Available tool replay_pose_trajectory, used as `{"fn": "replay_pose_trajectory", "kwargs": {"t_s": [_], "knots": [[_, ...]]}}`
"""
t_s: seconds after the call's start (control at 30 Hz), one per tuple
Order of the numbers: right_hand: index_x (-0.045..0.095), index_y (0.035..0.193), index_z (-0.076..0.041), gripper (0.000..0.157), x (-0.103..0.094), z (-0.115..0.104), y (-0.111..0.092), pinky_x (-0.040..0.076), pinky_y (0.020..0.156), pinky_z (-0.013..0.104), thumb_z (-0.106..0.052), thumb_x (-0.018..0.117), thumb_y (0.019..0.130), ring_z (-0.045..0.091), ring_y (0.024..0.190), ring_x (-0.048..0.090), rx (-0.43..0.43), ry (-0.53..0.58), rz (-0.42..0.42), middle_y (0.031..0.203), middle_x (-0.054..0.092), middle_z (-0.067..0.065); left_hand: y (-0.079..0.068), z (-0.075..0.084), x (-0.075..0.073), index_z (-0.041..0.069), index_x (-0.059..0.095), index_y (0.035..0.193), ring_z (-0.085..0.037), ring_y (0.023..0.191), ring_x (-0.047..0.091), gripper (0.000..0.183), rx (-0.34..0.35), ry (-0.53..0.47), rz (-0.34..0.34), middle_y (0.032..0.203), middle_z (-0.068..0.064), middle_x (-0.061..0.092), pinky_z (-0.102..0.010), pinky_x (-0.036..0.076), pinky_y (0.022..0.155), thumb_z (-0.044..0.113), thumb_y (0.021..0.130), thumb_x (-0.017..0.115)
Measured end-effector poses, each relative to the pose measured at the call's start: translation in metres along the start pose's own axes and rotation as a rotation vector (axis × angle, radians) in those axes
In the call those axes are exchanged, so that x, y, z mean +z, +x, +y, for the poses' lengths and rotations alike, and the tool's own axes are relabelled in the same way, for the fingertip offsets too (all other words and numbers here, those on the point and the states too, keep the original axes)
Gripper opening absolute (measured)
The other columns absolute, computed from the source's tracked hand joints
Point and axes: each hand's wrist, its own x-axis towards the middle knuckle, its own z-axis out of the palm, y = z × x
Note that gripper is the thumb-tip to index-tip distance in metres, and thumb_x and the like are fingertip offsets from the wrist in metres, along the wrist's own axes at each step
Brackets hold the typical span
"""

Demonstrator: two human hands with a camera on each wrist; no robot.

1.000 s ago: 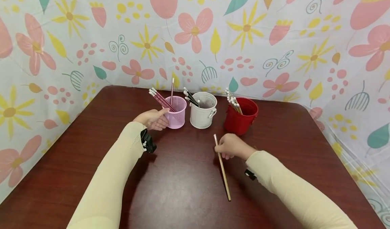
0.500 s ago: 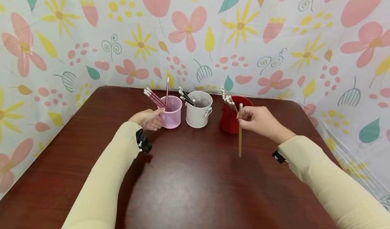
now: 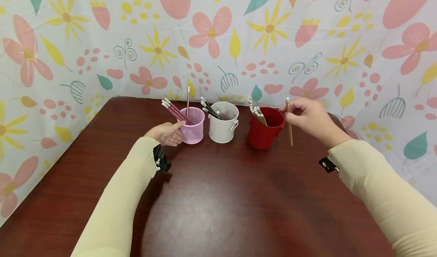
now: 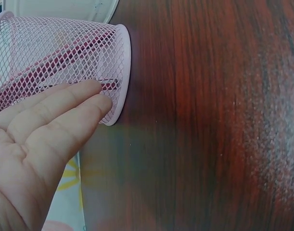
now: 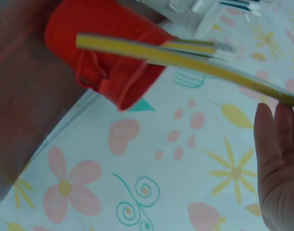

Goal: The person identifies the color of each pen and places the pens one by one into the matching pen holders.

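My right hand (image 3: 312, 118) pinches a gold pencil (image 3: 290, 132) near its white eraser end, just right of the red bucket (image 3: 261, 136). The pencil hangs nearly upright in the head view, and its lower end crosses in front of the bucket in the right wrist view, where the hand (image 5: 280, 175) is partly cut off. My left hand (image 3: 166, 133) rests against the pink mesh cup (image 3: 195, 134), thumb at the rim; in the left wrist view its straight fingers (image 4: 65, 118) lie along the mesh. Several dark pink pencils (image 3: 175, 109) stand in that cup.
A white bucket (image 3: 221, 131) with several black pencils (image 3: 207, 107) stands between the pink cup and the red bucket. Gold pencils (image 3: 257, 112) with white erasers lean in the red bucket. A flowered cloth (image 3: 218, 71) hangs behind the brown table (image 3: 211, 196).
My right hand has lifted the gold pencil off the table, tipped it upright and carried it right and back beside the red bucket. My left hand stays at the pink cup. The head view shifted slightly.
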Motion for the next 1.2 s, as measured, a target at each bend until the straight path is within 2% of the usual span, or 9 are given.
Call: {"fn": "replay_pose_trajectory", "kwargs": {"t_s": [0.17,0.33,0.4,0.5,0.63,0.7,0.9,1.1,1.2], "knots": [[0.058,0.065,0.0,0.019,-0.013,-0.006,0.018,0.039,0.057,0.011,0.003,0.059,0.083,0.002,0.07,0.05,0.067,0.106,0.09,0.08,0.062,-0.027,-0.001,-0.001,-0.001,-0.023,0.03,0.135,-0.046,0.133,0.033,0.073,-0.003,-0.005,0.011,0.142,-0.037,0.032,-0.047,0.031,0.109,0.043,0.103,0.024],[0.067,0.066,-0.012,0.026,-0.023,-0.013,0.037,0.048,0.059,0.009,0.004,0.056,0.084,0.001,0.061,0.059,0.132,0.305,0.176,0.074,0.066,-0.02,-0.003,-0.001,-0.002,-0.023,0.029,0.136,-0.046,0.134,0.032,0.074,-0.002,-0.004,0.013,0.143,-0.037,0.032,-0.047,0.031,0.109,0.043,0.103,0.023],[0.071,0.07,-0.015,0.027,-0.025,-0.015,0.042,0.048,0.058,0.009,0.003,0.057,0.083,0.001,0.062,0.061,0.144,0.325,0.219,0.075,0.067,-0.018,-0.004,0.0,-0.001,-0.023,0.029,0.136,-0.046,0.134,0.032,0.074,0.002,0.002,0.012,0.143,-0.037,0.031,-0.047,0.031,0.109,0.043,0.103,0.022],[0.075,0.074,-0.016,0.022,-0.028,-0.017,0.048,0.047,0.062,0.008,0.0,0.063,0.084,-0.002,0.073,0.062,0.17,0.297,0.228,0.083,0.068,-0.019,-0.005,0.0,0.0,-0.023,0.029,0.136,-0.046,0.134,0.032,0.074,-0.003,-0.008,0.019,0.143,-0.037,0.032,-0.047,0.031,0.109,0.043,0.103,0.023],[0.072,0.077,-0.003,0.011,-0.026,-0.015,0.051,0.048,0.071,0.007,-0.004,0.067,0.087,-0.007,0.085,0.061,0.182,0.203,0.163,0.091,0.068,-0.016,-0.005,0.0,0.001,-0.022,0.03,0.136,-0.045,0.133,0.033,0.073,-0.016,-0.031,0.028,0.143,-0.037,0.032,-0.047,0.031,0.109,0.043,0.103,0.025],[0.071,0.085,0.004,0.009,-0.021,-0.013,0.052,0.049,0.071,0.008,-0.003,0.067,0.087,-0.008,0.084,0.061,0.174,0.168,0.147,0.092,0.07,-0.012,-0.006,0.0,0.002,-0.022,0.031,0.136,-0.046,0.133,0.033,0.072,-0.018,-0.039,0.03,0.143,-0.037,0.032,-0.047,0.031,0.109,0.043,0.103,0.026],[0.067,0.115,0.003,0.028,0.001,0.0,0.052,0.044,0.062,0.009,-0.002,0.064,0.088,-0.007,0.076,0.059,0.17,0.13,0.155,0.081,0.07,-0.006,-0.005,-0.001,0.002,-0.022,0.032,0.135,-0.046,0.132,0.034,0.073,-0.013,-0.036,0.048,0.142,-0.037,0.034,-0.048,0.032,0.109,0.043,0.103,0.026],[0.068,0.108,0.008,0.023,0.027,0.018,0.047,0.047,0.068,0.007,0.001,0.059,0.088,-0.009,0.073,0.057,0.194,0.157,0.184,0.081,0.071,0.003,-0.002,0.0,0.005,-0.024,0.029,0.135,-0.045,0.134,0.032,0.073,-0.011,-0.031,0.037,0.142,-0.037,0.032,-0.047,0.03,0.11,0.042,0.104,0.023],[0.068,0.11,0.006,0.025,0.036,0.025,0.042,0.046,0.065,0.007,0.001,0.059,0.088,-0.008,0.071,0.056,0.218,0.154,0.172,0.082,0.07,0.004,-0.001,0.001,0.006,-0.023,0.031,0.135,-0.045,0.133,0.033,0.072,-0.008,-0.035,0.052,0.141,-0.036,0.034,-0.047,0.03,0.11,0.042,0.104,0.024]]}}
